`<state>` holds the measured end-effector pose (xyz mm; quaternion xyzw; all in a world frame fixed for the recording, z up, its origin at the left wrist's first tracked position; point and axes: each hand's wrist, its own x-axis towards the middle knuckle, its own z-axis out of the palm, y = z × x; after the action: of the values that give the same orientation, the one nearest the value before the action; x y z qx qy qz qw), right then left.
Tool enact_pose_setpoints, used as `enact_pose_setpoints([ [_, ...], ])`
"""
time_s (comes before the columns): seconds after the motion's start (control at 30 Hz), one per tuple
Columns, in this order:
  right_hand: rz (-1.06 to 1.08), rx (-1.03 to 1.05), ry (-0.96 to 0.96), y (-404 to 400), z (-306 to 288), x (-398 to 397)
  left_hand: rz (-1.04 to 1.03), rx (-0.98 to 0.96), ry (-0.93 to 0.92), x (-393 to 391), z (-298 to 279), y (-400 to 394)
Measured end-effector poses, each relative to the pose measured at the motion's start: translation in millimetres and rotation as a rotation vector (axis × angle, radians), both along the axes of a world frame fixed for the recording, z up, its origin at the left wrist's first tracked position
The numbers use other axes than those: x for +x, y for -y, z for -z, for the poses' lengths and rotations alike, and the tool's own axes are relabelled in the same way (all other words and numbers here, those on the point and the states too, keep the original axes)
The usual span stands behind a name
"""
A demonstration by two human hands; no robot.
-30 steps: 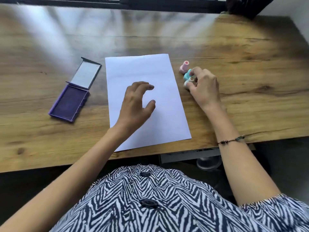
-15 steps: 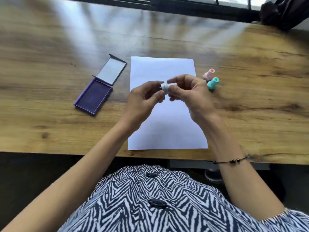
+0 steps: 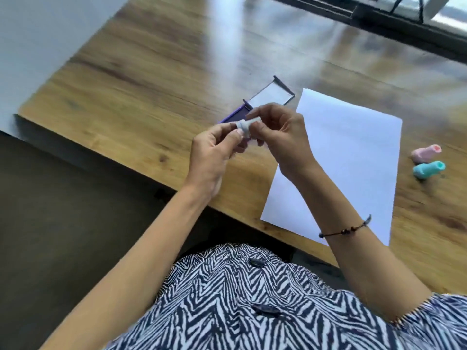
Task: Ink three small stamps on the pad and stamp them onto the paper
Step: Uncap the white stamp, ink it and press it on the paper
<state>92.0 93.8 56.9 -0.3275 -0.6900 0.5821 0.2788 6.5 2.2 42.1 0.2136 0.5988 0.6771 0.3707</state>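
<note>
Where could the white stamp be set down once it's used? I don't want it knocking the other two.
Bare wood lies left of the ink pad toward the table edge, and beyond the paper toward the window. It is crowded right of the paper, where the pink stamp and teal stamp sit close together.

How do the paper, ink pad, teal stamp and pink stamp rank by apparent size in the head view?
1. paper
2. ink pad, partly hidden behind the hands
3. teal stamp and pink stamp: look alike, unranked
</note>
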Motion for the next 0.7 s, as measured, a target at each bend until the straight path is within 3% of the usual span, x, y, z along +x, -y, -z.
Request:
enact_pose_setpoints([
  [0.2, -0.111, 0.220, 0.148, -14, -12, -16, -0.093, 0.024, 0.249, -12, 2, 3],
  [0.4, -0.063, 0.640, 0.336, -28, -4, -35, -0.207, -0.010, 0.218, -22, 9, 0],
  [0.5, -0.179, 0.818, 0.491, -9, 23, -39, -0.251, -0.007, 0.233, -21, 15, 4],
  [0.57, -0.237, 0.848, 0.530, -7, 29, -38, -0.257, -0.011, 0.233, -21, 18, 5],
  [0.7, -0.240, 0.657, 0.499, -33, 12, -49, -0.235, 0.000, 0.219, -21, 20, 7],
])
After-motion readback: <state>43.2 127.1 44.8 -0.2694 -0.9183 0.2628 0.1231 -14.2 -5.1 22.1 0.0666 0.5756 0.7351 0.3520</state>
